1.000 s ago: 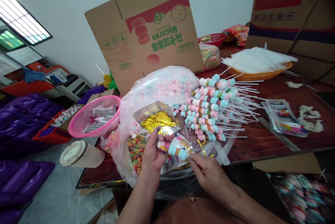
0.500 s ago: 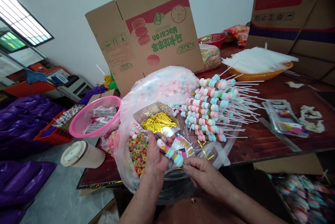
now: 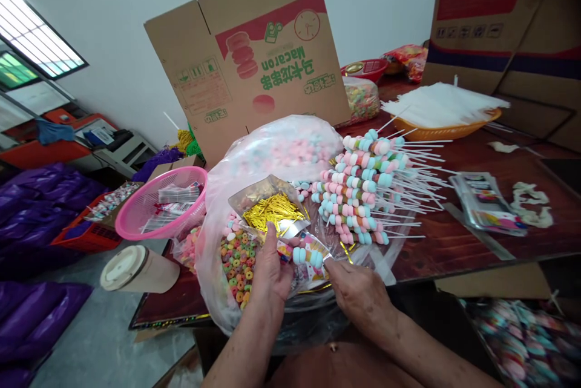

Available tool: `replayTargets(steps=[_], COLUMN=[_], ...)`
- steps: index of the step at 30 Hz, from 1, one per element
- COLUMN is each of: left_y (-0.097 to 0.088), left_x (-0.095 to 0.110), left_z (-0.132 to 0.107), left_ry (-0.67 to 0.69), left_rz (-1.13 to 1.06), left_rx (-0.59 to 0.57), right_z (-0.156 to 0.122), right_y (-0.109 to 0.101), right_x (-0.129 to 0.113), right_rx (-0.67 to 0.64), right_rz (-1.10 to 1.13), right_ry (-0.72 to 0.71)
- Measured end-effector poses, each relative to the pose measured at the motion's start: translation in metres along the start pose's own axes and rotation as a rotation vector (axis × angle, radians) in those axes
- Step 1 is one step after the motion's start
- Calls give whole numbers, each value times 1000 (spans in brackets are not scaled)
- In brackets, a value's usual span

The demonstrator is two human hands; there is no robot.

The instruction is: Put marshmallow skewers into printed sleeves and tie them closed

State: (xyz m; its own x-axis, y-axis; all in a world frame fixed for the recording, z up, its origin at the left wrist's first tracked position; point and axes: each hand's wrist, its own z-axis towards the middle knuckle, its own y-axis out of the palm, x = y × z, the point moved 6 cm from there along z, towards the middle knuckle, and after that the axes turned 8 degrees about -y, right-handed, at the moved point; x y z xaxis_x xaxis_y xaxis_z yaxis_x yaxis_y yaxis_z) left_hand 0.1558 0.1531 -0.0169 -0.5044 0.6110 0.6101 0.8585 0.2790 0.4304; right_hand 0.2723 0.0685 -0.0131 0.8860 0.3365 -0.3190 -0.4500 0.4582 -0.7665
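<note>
My left hand (image 3: pixel 271 273) is closed around a small printed clear plastic bag (image 3: pixel 314 272), its thumb pointing up. A marshmallow skewer (image 3: pixel 307 256) with blue and pale pieces lies over or inside the bag; I cannot tell which. My right hand (image 3: pixel 361 288) pinches the stick end of that skewer, at the bag's mouth. Just beyond my fingers is an opened pouch of gold twist ties (image 3: pixel 275 211). Left of it are colourful cereal rings (image 3: pixel 238 264) in a big clear bag (image 3: pixel 213 303). To the right lies a stack of finished marshmallow skewers (image 3: pixel 358 188), their white sticks pointing right.
A cardboard box (image 3: pixel 267 85) stands behind the bag. At left are a pink basket (image 3: pixel 124 218) of packets and a lidded cup (image 3: pixel 154 270) near the table edge. White sticks fill an orange basket (image 3: pixel 449 132); flat plastic bags (image 3: pixel 488 200) lie at right. Wrapped skewers (image 3: pixel 521 339) lie below.
My right hand has shifted slightly right and turned knuckles-up at the stick end. The skewer has swung from a downward slant to nearly level. The whole view has shifted slightly.
</note>
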Motion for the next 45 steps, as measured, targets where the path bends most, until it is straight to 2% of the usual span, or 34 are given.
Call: replayTargets(steps=[4,7,9,11,14,17,20,22,25,27,30,33,36,41,45], left_y=[-2,-1,0,-1,-5,-3,3,5,5,4,5,6,6,16,21], left_x=[-16,-31,-33,-27,-5,14,14,9,3,0,-1,-1,1,-8,-23], left_z=[0,-2,-2,0,5,7,6,5,6,7,7,6,3,-4,-4], left_ry=[-23,-25,-42,-86,-115,-45,-3,1,-1,-19,-60,-89,-108,-110,-95], left_rz=[-5,-28,10,45,-46,-128,-154,-208,-277,-285,-258,-216,-160,-104,-120], left_rx=[31,10,-45,-122,-246,-352,-352,-294,-184,-139,-141,-156,-172,-334,-306], right_z=[0,-1,-1,-1,-3,-5,-4,-2,0,-1,-2,-3,-5,-8,-5], right_y=[-3,3,9,13,18,24,21,12,-4,-10,-15,-14,-7,3,4], right_x=[-9,-17,-14,-5,5,4,7,8,-6,-17,-27,-28,-21,-16,-25], right_rx=[52,17,-53,-114,-209,-328,-267,-134,50,120,151,128,41,-88,-99], right_rz=[-77,71,292,542,858,1037,899,630,226,78,-2,-1,95,325,279], right_ry=[-79,-93,2,175,386,475,429,289,5,-132,-236,-245,-151,-14,-24])
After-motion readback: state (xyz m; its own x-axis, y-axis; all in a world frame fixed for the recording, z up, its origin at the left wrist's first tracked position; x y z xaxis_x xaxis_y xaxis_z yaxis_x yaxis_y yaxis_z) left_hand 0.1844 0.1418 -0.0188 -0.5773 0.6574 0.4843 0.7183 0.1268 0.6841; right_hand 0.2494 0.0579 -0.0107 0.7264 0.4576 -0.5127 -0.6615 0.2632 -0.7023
